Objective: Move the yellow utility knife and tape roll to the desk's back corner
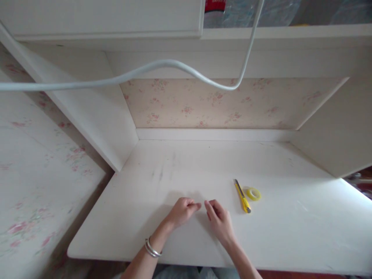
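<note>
Both hands are over the front middle of a white desk [276, 232], their thumbs and fingertips facing each other across a small gap. My left hand [183, 211] is closed in a pinch, the wrist wearing silver bangles. My right hand [220, 220] is pinched closed as well. What the fingertips hold, if anything, is too small or too clear to make out. Right of my right hand lies a yellow utility knife [242, 197] with a bit of blade showing at its far end. Beside it a roll of clear yellowish tape [254, 193] rests flat.
A white cable [162, 64] hangs across the upper view, near the camera. White cabinets [101, 19] overhang the back of the desk, and side panels [99, 112] bound it left and right. Floral wallpaper [186, 104] covers the wall behind. Dark smudges [161, 174] mark the desktop.
</note>
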### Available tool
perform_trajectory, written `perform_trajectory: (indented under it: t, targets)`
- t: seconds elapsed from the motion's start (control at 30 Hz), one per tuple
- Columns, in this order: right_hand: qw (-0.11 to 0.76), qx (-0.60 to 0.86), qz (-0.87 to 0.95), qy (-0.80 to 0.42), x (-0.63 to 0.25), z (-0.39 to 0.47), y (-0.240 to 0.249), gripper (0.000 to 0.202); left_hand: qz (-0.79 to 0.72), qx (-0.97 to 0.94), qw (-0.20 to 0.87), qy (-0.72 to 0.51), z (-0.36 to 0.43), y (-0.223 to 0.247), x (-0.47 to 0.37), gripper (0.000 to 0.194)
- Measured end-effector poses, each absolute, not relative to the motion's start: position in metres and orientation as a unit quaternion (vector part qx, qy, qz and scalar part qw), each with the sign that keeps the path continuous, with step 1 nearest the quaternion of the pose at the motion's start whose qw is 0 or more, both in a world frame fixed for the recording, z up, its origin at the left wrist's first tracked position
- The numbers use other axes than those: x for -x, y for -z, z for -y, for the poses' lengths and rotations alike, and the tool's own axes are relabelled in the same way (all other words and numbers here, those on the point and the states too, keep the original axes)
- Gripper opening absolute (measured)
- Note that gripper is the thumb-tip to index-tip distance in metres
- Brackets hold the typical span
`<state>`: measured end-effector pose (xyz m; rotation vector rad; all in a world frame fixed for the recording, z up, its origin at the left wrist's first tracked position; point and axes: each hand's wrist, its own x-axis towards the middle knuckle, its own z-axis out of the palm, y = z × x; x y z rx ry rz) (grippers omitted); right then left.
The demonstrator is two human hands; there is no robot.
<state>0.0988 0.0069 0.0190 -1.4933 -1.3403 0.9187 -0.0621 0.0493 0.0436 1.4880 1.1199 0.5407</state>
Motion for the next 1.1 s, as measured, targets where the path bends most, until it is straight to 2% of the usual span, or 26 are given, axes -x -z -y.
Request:
perform_trajectory:
  t: [0.13,0.4,0.73,1.1]
  targets:
    - [0.434,0.594,0.560,-0.382,-0.077,-0.024,-0.015,0.040,-0.479,-0.619,0.560,-0.272,-0.049,-0.040,0.061,0.045]
    - [0.394,0.585,0.627,-0.329,-0.075,-0.019,-0.012,0.037,-0.477,-0.555,0.606,-0.313,-0.050,-0.036,0.067,0.046]
    - [0.354,0.593,0.658,-0.301,-0.073,-0.018,-0.013,0.040,-0.472,-0.551,0.606,-0.325,-0.050,-0.032,0.067,0.049]
    - [0.351,0.590,0.665,-0.293,-0.073,-0.017,-0.017,0.036,-0.467,-0.548,0.620,-0.311,-0.050,-0.035,0.066,0.044]
